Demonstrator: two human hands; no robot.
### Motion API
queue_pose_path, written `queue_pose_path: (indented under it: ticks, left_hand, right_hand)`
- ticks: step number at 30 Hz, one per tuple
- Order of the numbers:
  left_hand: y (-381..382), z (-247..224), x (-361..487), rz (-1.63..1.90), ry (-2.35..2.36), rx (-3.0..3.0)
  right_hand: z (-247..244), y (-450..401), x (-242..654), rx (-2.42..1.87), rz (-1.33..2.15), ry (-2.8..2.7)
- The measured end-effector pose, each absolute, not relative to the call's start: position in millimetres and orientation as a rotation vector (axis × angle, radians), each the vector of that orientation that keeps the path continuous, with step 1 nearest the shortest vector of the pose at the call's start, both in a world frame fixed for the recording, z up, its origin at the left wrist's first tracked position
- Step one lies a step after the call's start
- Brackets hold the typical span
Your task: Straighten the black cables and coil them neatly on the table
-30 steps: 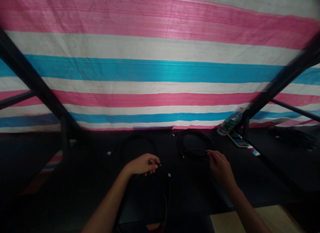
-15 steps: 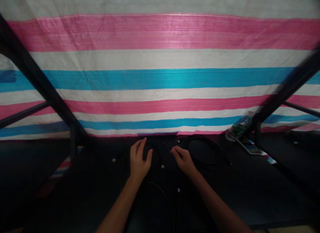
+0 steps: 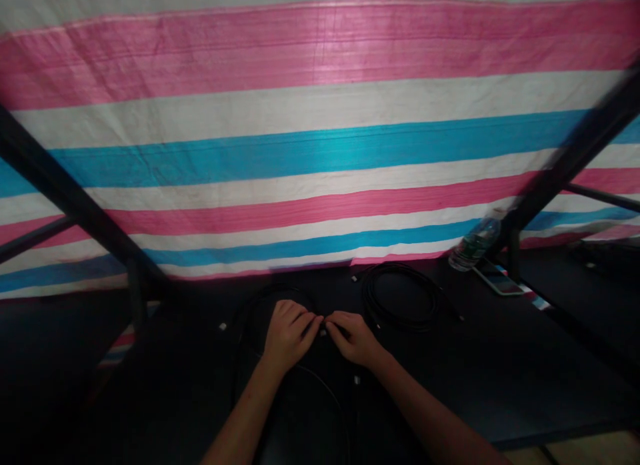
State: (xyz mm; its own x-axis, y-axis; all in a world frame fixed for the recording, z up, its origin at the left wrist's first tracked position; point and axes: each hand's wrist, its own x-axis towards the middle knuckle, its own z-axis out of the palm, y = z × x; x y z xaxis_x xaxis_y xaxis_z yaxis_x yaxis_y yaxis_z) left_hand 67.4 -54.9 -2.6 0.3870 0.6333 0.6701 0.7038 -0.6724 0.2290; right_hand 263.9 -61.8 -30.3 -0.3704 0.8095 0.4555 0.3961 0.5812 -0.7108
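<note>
My left hand (image 3: 290, 335) is closed, its thumb and fingertips pinching a thin black cable (image 3: 273, 287) that loops on the black table behind and beside it. Facing it, my right hand (image 3: 354, 337) pinches too, its fingertips almost touching the left ones; the short bit of cable between them is mostly hidden. Just under the fingertips shows a small silver plug (image 3: 323, 332). Another plug (image 3: 223, 326) lies left of my left hand, and a further plug (image 3: 357, 380) sits below my right hand. A cable strand (image 3: 325, 386) curves between my forearms.
A coiled black cable (image 3: 369, 298) lies right of my hands. Behind it, a clear bottle (image 3: 473, 246) leans near a phone (image 3: 500, 282). A striped sheet (image 3: 320, 148) hangs along the table's back, with slanted dark frame bars (image 3: 75, 198) at both sides.
My left hand has gone from spread fingers to a pinch and moved toward the right hand. My right hand has shifted slightly left and nearer. The view has tilted a little.
</note>
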Motion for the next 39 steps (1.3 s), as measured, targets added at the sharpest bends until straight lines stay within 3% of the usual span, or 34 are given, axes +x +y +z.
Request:
queue_pose_path:
  ticks: [10,18,26,39]
  left_hand:
    - [-40.8,-16.9,53.6,-1.021,-1.507,-2.436]
    - [-39.2,-10.3,52.8,-1.008,-1.636,-2.509]
    - [-34.2,-10.2,28.8,-1.131,-1.908,-2.431]
    - [-35.7,-7.8,39.6,-1.09,-1.963,-2.751]
  right_hand:
    - [-28.6,-46.0,265.3,-1.042,0.724,-2.11]
    - [-30.4,-43.5,274.5,-1.203,0.396,-2.027]
    - [-23.3,-21.7,334.0,-1.548,-0.103,-1.519]
    - [-19.6,-39.1,305.5,-1.405,-0.19,-1.683]
